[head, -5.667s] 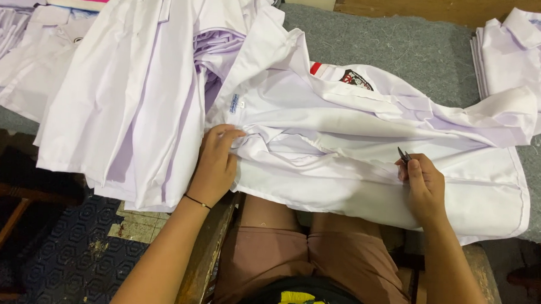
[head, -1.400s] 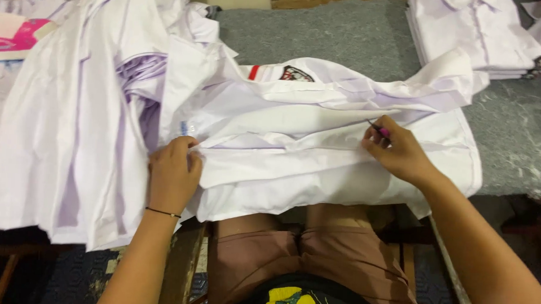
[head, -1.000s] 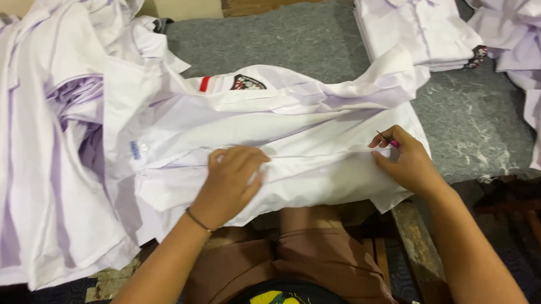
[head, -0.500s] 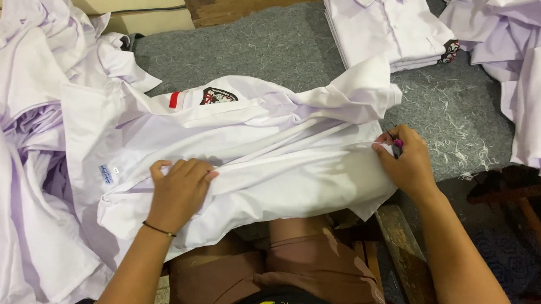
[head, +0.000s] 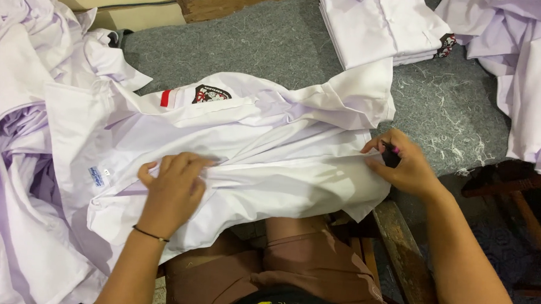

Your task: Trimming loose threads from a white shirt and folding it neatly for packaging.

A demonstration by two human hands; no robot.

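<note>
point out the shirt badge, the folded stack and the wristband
badge (head: pixel 211 94), head view, middle of the dark crest
folded stack (head: pixel 377 24), head view, top shirt's flat face
wristband (head: pixel 150 234), head view, thin band across the left wrist

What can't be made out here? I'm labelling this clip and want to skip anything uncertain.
Head view only:
- Small dark tool in the right hand: mostly covered by the fingers, kind unclear.
- Crest patch on the white shirt: too small to make out.
- Left hand fingertips: buried in shirt folds.
- Folded shirt stack: cut off by the top edge.
</note>
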